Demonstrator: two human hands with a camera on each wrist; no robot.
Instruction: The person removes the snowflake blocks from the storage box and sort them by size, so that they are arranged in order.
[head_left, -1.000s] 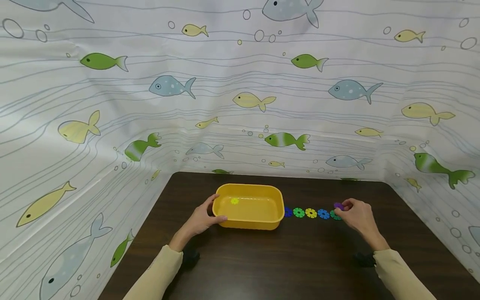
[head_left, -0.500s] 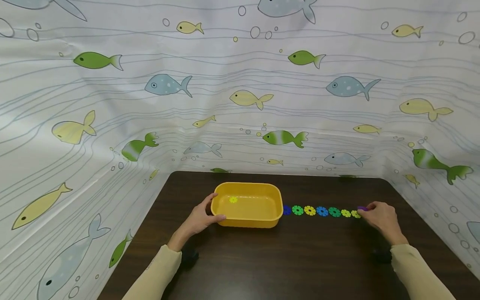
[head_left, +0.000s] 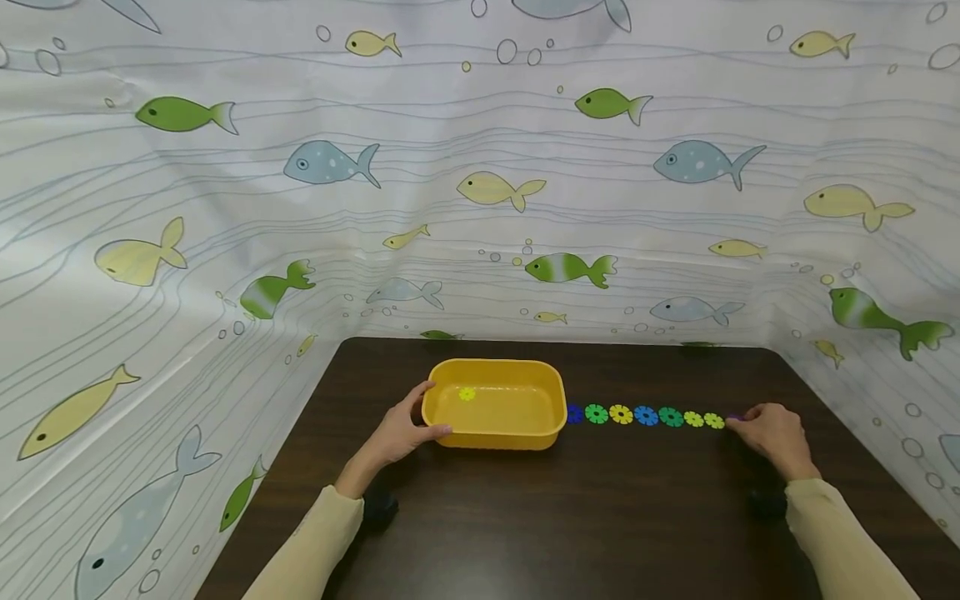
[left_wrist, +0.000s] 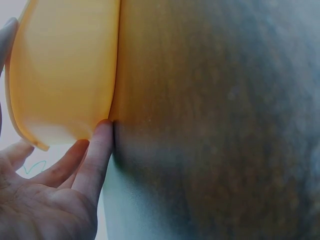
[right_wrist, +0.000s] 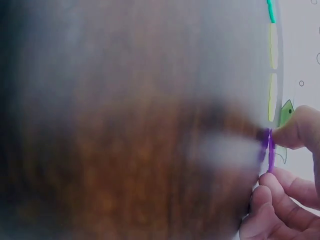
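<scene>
My left hand (head_left: pixel 397 432) holds the left end of a yellow plastic tub (head_left: pixel 495 440), thumb at the front corner and fingers against the side. In the left wrist view, fingertips touch the tub's wall (left_wrist: pixel 65 75). A small yellow flower-shaped disc (head_left: pixel 467 393) lies inside the tub. My right hand (head_left: pixel 776 437) pinches a purple flower-shaped disc (right_wrist: pixel 271 150) between thumb and fingers, low at the tabletop. It is at the right end of a row of discs, just beyond a small yellow-green disc (head_left: pixel 715 421); in the head view the fingers mostly hide it.
From the tub's right side runs a straight row of flower discs: dark blue (head_left: pixel 574 414), green (head_left: pixel 596 413), yellow (head_left: pixel 621 414), blue (head_left: pixel 646 415), dark green (head_left: pixel 671 417) and two yellow-green. Fish-printed white sheeting (head_left: pixel 420 108) surrounds the dark wooden table (head_left: pixel 540 517).
My right hand has moved right with the purple disc, from above the dark green disc to past the row's end, uncovering the two yellow-green discs. My left hand stays on the tub.
</scene>
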